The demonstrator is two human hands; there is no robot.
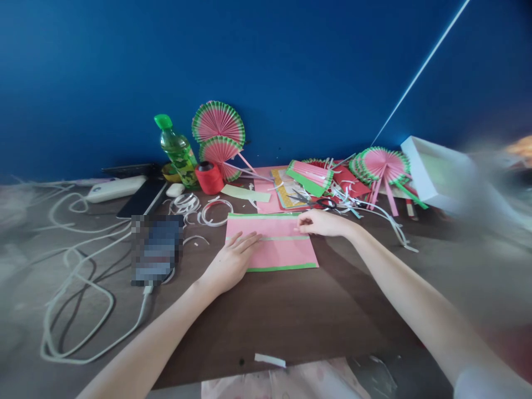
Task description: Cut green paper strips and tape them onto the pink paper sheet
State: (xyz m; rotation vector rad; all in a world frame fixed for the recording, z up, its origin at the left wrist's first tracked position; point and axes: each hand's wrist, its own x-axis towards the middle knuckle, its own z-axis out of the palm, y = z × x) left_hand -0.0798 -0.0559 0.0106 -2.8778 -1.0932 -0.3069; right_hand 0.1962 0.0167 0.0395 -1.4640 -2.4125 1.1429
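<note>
A pink paper sheet (282, 255) with green bands along its far and near edges lies on the table before me. A pale narrow strip (282, 238) runs across its middle. My left hand (233, 263) rests flat on the sheet's left part, fingers stretched out over the strip's left end. Over the right side, my right hand (320, 223) has its fingertips pinched together just above the strip. Whatever is between those fingertips is too small to make out. Just beyond the right hand are scissors (318, 201) with dark handles, lying among paper scraps.
Pink-and-green folded fans (218, 123) lean against the blue wall. Nearby stand a green bottle (178, 152) and a red thread spool (209, 178). Phone (155, 249) and white cable (112, 302) lie left. More fans (380, 166) and a white box (432, 174) are right.
</note>
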